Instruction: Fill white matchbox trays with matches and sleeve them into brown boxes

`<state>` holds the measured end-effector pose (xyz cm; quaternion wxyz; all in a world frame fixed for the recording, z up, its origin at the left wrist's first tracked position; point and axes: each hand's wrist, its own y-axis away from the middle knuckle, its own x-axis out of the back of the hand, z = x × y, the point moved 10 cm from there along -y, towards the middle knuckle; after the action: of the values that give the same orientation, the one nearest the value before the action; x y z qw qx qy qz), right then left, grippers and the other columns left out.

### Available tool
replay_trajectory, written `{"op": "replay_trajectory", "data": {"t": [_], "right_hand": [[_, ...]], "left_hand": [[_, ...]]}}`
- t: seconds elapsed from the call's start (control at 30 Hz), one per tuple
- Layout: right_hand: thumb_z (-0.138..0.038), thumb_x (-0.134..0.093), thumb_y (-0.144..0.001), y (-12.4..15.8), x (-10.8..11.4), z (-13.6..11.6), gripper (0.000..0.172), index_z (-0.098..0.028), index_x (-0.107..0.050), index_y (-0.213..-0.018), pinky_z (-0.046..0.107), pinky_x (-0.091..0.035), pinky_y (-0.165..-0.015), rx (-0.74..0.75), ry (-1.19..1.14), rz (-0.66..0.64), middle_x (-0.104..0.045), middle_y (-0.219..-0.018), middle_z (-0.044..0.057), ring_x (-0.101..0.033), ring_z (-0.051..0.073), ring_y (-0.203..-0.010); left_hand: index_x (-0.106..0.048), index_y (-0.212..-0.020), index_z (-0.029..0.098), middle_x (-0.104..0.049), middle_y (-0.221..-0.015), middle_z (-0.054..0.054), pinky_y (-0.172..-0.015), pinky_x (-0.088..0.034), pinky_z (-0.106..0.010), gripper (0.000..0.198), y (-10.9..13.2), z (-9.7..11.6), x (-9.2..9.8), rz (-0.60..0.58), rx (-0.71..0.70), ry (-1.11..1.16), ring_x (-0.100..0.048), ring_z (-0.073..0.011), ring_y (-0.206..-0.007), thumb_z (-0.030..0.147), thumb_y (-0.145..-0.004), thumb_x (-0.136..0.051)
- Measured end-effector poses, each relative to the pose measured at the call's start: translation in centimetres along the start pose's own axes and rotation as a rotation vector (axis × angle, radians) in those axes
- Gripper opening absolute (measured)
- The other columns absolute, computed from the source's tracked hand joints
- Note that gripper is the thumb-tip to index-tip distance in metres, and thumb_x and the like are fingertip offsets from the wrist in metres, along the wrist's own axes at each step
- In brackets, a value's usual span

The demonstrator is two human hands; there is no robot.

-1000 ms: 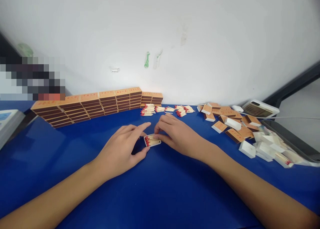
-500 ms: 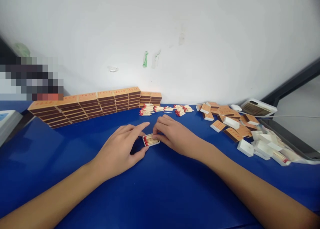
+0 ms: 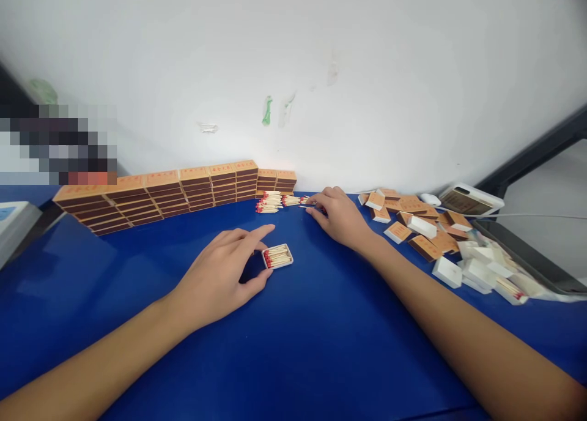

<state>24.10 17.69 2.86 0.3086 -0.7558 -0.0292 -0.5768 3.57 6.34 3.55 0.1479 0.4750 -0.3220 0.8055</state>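
Observation:
A small white matchbox tray (image 3: 288, 262) lies on the blue table, filled with red-tipped matches (image 3: 277, 256). My left hand (image 3: 227, 265) steadies it at its left end, thumb at the near corner and a finger at the far corner, with the index finger raised. Farther back, my right hand (image 3: 339, 216) reaches down over loose matches near the wall, its thumb and index finger apart around them. Part of that match pile is hidden behind the hand. To its left lie a larger heap of matches (image 3: 269, 202) and a smaller bunch (image 3: 290, 200).
Stacked orange-and-brown matchboxes (image 3: 197, 188) form a row along the wall at left. Scattered matchbox sleeves (image 3: 425, 248) and white trays (image 3: 447, 272) lie at right, beside a phone (image 3: 472, 199), a white cable and a dark flat device (image 3: 536, 256).
My right hand has left the tray and moved back and to the right, onto the loose matches. The tray's contents now show fully. My left hand has stayed in place.

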Motion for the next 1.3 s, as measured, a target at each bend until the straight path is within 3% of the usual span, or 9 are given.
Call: {"op": "replay_trajectory", "data": {"t": [0.73,1.03,1.13,1.3], "right_hand": [[-0.022,-0.063,-0.100,-0.4,-0.4,0.0,0.008,-0.020,-0.069,-0.096,0.040,-0.045,-0.085,0.032,-0.088,0.024,-0.064,-0.093,0.010,-0.056,0.029,-0.096],[-0.021,-0.056,-0.103,-0.6,-1.0,0.0,0.012,-0.018,-0.063,-0.093,0.043,-0.046,-0.089,0.027,-0.018,-0.049,-0.065,-0.097,0.013,-0.055,0.030,-0.099],[-0.021,-0.054,-0.104,-0.3,0.3,-1.8,0.013,-0.020,-0.062,-0.094,0.043,-0.046,-0.088,0.077,-0.062,-0.027,-0.064,-0.097,0.012,-0.055,0.029,-0.097],[-0.023,-0.054,-0.107,1.5,3.3,-8.6,0.012,-0.020,-0.062,-0.099,0.041,-0.047,-0.086,0.248,-0.176,-0.026,-0.065,-0.101,0.010,-0.055,0.027,-0.097]], "left_hand": [[-0.037,-0.160,0.029,-0.075,-0.122,-0.003,-0.102,-0.052,-0.047,0.067,-0.1,0.0,0.0,-0.001,0.001,-0.003,-0.065,-0.0275,-0.114,0.030,-0.099,-0.066],[-0.037,-0.160,0.028,-0.076,-0.122,-0.003,-0.101,-0.053,-0.047,0.067,-0.1,0.0,0.0,-0.008,0.002,-0.004,-0.066,-0.0269,-0.113,0.031,-0.099,-0.066],[-0.037,-0.160,0.028,-0.076,-0.123,-0.004,-0.102,-0.053,-0.048,0.067,-0.1,0.0,0.1,-0.016,0.011,-0.006,-0.066,-0.0275,-0.115,0.032,-0.100,-0.065],[-0.038,-0.158,0.027,-0.076,-0.121,-0.005,-0.104,-0.052,-0.050,0.066,-0.3,-0.1,0.0,-0.015,0.025,0.011,-0.067,-0.0280,-0.114,0.031,-0.099,-0.065]]}}
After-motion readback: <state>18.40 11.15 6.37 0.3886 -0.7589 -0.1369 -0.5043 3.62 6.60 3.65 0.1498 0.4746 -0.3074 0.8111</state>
